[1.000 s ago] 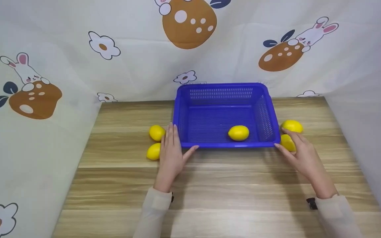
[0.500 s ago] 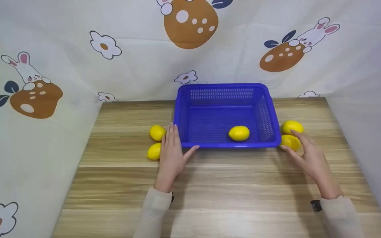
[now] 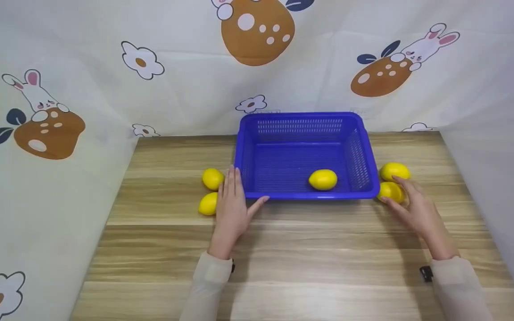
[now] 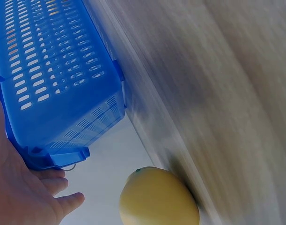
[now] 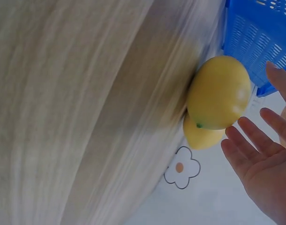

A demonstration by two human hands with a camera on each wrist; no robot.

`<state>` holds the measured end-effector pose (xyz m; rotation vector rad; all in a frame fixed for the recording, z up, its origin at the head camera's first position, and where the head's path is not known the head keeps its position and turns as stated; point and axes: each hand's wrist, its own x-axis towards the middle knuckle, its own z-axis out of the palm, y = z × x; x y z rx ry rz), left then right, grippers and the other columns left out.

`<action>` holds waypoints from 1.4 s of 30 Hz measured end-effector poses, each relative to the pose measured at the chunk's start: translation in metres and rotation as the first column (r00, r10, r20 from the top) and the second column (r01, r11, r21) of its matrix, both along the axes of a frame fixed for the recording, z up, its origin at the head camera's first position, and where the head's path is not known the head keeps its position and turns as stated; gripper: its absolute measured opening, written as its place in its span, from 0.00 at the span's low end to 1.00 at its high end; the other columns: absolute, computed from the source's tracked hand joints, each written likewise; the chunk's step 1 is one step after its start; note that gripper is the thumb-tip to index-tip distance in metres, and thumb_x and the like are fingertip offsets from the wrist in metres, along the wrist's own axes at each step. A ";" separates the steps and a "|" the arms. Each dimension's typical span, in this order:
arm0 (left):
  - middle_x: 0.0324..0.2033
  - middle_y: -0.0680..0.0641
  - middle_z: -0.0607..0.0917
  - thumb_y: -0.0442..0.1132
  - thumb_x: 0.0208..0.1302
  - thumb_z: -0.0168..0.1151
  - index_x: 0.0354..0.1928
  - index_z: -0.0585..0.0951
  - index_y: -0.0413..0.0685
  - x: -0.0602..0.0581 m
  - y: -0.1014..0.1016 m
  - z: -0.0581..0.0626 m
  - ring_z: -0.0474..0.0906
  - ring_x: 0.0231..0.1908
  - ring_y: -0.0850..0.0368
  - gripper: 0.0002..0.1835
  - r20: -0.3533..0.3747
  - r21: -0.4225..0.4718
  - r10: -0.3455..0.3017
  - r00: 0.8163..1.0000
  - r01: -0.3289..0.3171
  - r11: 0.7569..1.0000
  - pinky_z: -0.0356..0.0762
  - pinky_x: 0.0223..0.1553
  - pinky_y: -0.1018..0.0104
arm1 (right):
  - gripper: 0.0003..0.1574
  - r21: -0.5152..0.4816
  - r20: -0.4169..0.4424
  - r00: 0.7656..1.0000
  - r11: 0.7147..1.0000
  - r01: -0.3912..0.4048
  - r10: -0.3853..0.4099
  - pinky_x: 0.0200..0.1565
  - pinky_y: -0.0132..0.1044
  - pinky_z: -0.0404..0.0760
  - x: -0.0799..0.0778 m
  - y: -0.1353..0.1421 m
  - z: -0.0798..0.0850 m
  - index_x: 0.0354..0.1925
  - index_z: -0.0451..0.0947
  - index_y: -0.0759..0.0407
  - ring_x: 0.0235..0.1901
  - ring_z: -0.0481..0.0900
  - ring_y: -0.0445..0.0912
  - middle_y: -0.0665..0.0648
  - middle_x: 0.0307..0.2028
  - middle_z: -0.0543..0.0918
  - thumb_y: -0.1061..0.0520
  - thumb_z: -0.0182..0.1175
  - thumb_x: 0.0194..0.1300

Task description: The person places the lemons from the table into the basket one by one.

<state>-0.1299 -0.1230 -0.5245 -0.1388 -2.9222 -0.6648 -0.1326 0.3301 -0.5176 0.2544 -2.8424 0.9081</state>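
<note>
A blue plastic basket (image 3: pixel 306 195) with slotted walls stands at the back of the table, one lemon (image 3: pixel 323 179) lying inside near its front right. My left hand (image 3: pixel 232 203) rests straight-fingered along its front left corner, thumb spread by the front rim. Left of that hand lie two lemons, a far one (image 3: pixel 213 179) and a near one (image 3: pixel 208 204), partly hidden by it. My right hand (image 3: pixel 420 214) is beside the basket's right side, fingers spread and relaxed around the nearer right lemon (image 5: pixel 220 91). Behind it sits another lemon (image 5: pixel 201 136).
The wood-grain table (image 3: pixel 301 258) extends in front of the basket. Pale cloth (image 3: pixel 185 89) with printed rabbits and flowers hangs close behind the basket and along both sides.
My right hand has moved right, away from the basket's corner, and the lemon beside it shows more. The left hand and the basket stay in place.
</note>
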 end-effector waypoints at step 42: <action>0.82 0.31 0.52 0.71 0.70 0.58 0.82 0.51 0.29 0.001 0.000 0.000 0.51 0.82 0.37 0.60 -0.028 0.011 -0.007 1.000 0.008 1.000 0.50 0.82 0.41 | 0.43 0.040 -0.003 0.997 0.996 -0.074 0.075 0.59 0.74 0.75 -0.021 0.004 -0.026 0.68 0.72 0.70 0.53 0.78 0.73 0.81 0.61 0.77 0.63 0.79 0.59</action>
